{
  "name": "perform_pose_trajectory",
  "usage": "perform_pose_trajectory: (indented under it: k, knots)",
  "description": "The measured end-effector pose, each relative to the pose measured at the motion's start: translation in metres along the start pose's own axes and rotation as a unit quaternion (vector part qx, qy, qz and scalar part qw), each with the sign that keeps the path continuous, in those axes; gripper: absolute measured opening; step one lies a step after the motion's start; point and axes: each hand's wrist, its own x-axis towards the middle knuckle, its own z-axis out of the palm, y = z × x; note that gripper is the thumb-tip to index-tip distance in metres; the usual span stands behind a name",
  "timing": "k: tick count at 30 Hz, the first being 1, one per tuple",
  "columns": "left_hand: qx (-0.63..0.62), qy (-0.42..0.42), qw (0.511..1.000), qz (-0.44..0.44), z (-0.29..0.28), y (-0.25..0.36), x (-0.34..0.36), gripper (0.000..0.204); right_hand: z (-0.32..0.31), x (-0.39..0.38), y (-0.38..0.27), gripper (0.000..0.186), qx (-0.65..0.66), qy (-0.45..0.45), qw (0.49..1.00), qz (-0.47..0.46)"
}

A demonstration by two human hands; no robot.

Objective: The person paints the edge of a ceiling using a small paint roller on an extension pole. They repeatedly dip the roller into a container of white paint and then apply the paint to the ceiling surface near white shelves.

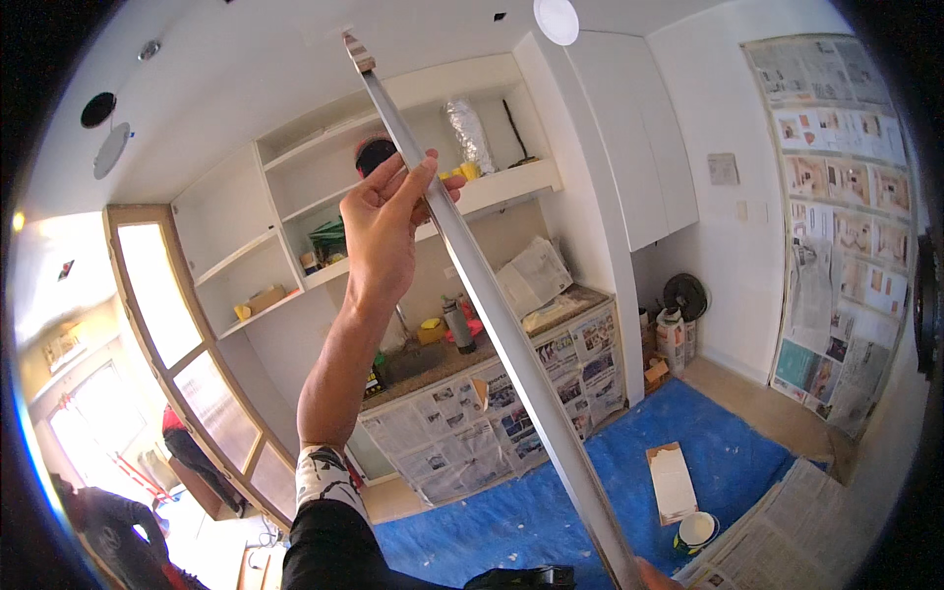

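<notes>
My left hand (388, 211) is raised and wrapped round a long, straight, pale grey bar (506, 339), thumb on one side and fingertips on the other. The bar slants from the ceiling down to the lower edge of the view. At its top end sits a short curled piece (360, 54), shiny and brownish. Only a small part of my right hand (657, 576) shows at the lower edge, closed against the bar's lower end; most of its fingers are out of view.
Open white shelves (280, 187) line the wall behind the bar. Below them stands a newspaper-covered counter (442, 447) with a grey bottle (458, 326). Blue sheeting (629, 433) covers the floor, bearing a cardboard piece (671, 482) and a paint bucket (698, 531). People (118, 536) are at left.
</notes>
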Motion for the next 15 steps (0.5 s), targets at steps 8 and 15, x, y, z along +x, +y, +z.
perform_pose_trajectory:
  k: [8, 15]
  knots:
    - [-0.004, -0.035, 0.999, -0.026, 0.024, 0.003, 0.001, 0.034, -0.018, -0.013, -0.005, 0.049, -0.044, 0.017, 0.999, 0.026]
    - [-0.032, -0.033, 0.999, 0.004, 0.035, 0.004, 0.017, 0.031, -0.033, -0.003, -0.001, 0.047, -0.084, 0.029, 0.994, -0.07]
